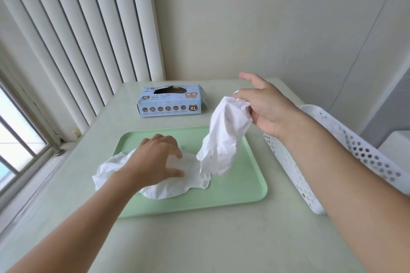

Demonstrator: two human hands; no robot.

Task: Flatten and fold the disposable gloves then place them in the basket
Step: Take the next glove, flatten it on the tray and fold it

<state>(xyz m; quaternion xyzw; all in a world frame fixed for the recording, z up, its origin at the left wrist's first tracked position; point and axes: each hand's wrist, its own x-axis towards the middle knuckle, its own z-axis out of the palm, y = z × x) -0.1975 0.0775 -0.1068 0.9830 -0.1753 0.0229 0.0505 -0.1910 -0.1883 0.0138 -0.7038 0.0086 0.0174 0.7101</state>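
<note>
A white disposable glove (224, 137) hangs crumpled in the air over the right part of the green tray (241, 188). My right hand (268, 108) pinches its cuff end above the tray's far right corner. More crumpled white gloves (155, 188) lie in a heap on the tray's left half, spilling over its left rim. My left hand (155, 159) hovers on top of that heap with fingers spread and bent, touching it. The white perforated basket (288, 164) stands at the table's right edge, partly hidden by my right forearm.
A blue glove box (170, 104) marked XL lies behind the tray with its top slot torn open. White vertical blinds and a window fill the left side. A plain wall stands behind the table.
</note>
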